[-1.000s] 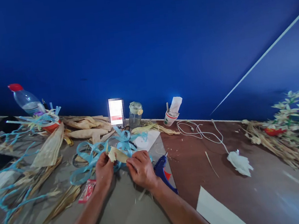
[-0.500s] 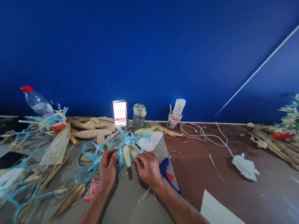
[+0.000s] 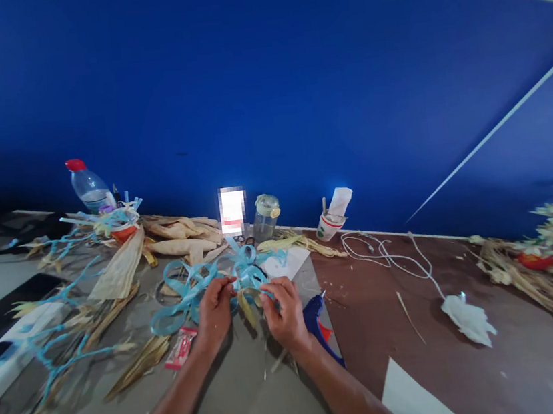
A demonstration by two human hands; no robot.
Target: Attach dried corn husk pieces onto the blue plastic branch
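Note:
My left hand (image 3: pixel 216 315) and my right hand (image 3: pixel 283 313) meet over the grey tabletop, both pinching a small pale dried husk strip (image 3: pixel 248 304) that hangs down between them. The strip lies against a tangle of light blue ribbon loops (image 3: pixel 193 288) just beyond my fingers. A blue glue gun (image 3: pixel 319 322) lies right beside my right wrist. A small red packet (image 3: pixel 180 348) sits on the table left of my left forearm.
Dried husks (image 3: pixel 120 270) and blue strands litter the left. At the back stand a red-capped bottle (image 3: pixel 87 186), a glass jar (image 3: pixel 263 216) and a paper cup (image 3: pixel 331 222). A white cable (image 3: pixel 388 254), a white husk flower (image 3: pixel 469 321), white paper (image 3: pixel 416 405) and a flower bunch (image 3: pixel 544 255) lie right.
The husk strip, held up flat between my hands a second ago, was bent into an arch and now hangs lower and narrower between my fingers. My view shifted left, so everything sits further right.

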